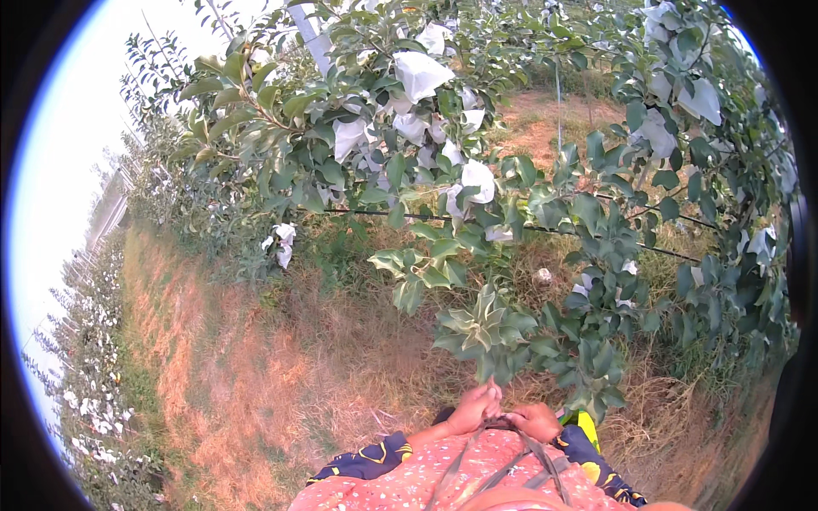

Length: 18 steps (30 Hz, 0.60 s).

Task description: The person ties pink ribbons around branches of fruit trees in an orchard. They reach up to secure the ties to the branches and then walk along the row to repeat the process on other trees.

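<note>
My left hand [474,409] is in front of my body at the waist, its fingers curled together. Close beside it, my right hand [535,421] rests at the dark straps [533,447] that run down over my coral patterned top [409,476]. Whether either hand grips a strap or some small thing is hidden by the fingers. Just beyond the hands hang the green leaves [482,326] of a fruit tree branch. A bright yellow-green item [586,429] shows beside my right wrist, partly covered by the sleeve.
Leafy trees ahead carry several white fruit bags [418,75]. A dark line [383,213] runs across the row among the branches, near a pale post [312,38]. Dry grass [255,370] covers the lane at left, with another tree row [96,409] beyond it.
</note>
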{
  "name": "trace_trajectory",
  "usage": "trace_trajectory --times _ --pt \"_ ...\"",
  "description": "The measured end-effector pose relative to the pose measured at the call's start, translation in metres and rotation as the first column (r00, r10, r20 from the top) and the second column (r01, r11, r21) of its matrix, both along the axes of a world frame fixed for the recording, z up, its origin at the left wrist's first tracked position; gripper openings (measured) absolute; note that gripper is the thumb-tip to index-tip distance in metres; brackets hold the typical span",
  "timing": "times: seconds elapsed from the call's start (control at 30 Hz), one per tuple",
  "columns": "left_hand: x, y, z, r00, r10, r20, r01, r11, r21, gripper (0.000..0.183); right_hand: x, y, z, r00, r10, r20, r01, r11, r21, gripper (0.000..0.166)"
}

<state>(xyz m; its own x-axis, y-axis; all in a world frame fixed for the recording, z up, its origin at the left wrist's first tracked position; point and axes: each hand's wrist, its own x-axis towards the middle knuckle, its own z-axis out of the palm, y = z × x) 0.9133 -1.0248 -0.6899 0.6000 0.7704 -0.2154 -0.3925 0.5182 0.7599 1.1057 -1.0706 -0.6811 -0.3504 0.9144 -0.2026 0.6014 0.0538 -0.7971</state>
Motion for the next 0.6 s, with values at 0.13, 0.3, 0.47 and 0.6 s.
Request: trace_trajectory --times 0.13,0.3,0.47,0.6 --pt "0.004 -0.003 0.008 0.972 -0.163 -0.169 0.191 0.967 0.167 0.018 0.008 -0.010 -0.001 1.000 -0.009 0.023 0.010 0.997 -0.073 0.024" --pt "0.018 0.015 0.016 0.932 -0.237 -0.272 0.307 0.918 0.252 0.017 0.005 -0.013 0.019 0.961 -0.224 -0.161 0.258 0.938 0.231 0.031" --pt "0.023 0.036 0.020 0.868 -0.304 -0.393 0.449 0.818 0.359 0.017 -0.006 -0.010 0.030 0.848 -0.363 -0.386 0.461 0.864 0.203 0.034" --pt "0.036 0.045 0.036 0.865 -0.336 -0.373 0.470 0.805 0.363 0.018 -0.009 0.000 0.033 0.769 -0.412 -0.488 0.540 0.828 0.152 0.032"
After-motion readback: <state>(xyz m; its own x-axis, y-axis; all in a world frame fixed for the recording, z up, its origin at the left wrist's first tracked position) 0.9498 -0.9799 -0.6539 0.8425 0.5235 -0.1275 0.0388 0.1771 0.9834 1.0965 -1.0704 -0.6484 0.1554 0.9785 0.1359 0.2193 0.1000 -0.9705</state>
